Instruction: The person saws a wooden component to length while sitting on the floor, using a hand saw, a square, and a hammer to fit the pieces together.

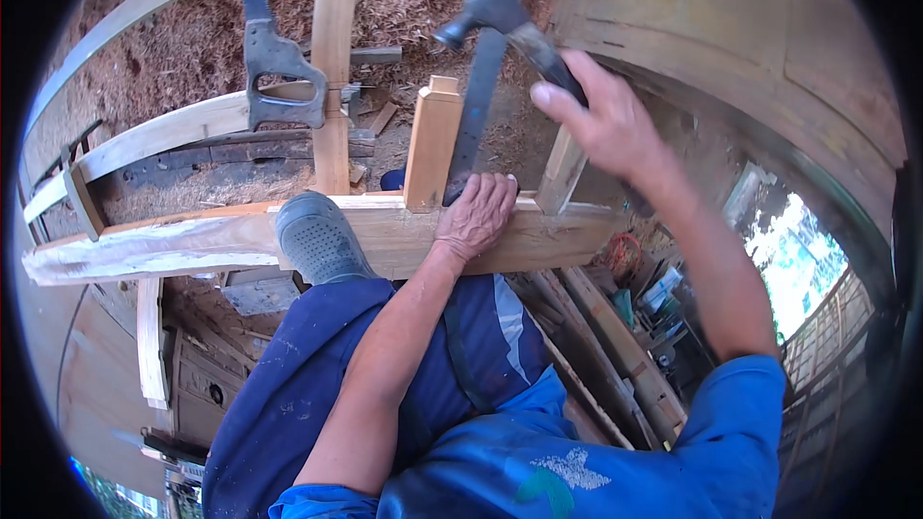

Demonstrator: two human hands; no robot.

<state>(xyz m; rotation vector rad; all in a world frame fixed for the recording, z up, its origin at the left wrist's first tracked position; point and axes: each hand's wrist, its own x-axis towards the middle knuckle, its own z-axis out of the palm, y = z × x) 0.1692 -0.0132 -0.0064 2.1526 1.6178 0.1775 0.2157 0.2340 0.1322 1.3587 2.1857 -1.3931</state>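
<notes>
My right hand [611, 115] is closed around the dark handle of a claw hammer [500, 10], raised above the work. Below it, my left hand [478, 216] rests over the top edge of a long wooden beam [538, 235]. Its curled fingers hold the dark base of what looks like a try square; the long flat metal blade [476, 111] stands up from the beam. Just left of that blade, a short wooden post [433, 144] with a stepped top rises from the beam. Farther right, another short post [561, 171] stands on it, near my right forearm.
My grey perforated shoe [322, 235] is on the beam. A handsaw [284, 77] hangs at upper left by a wooden upright [333, 48] and curved-looking rails. Wood shavings [192, 48] cover the ground behind. Long planks [615, 346] lie at lower right.
</notes>
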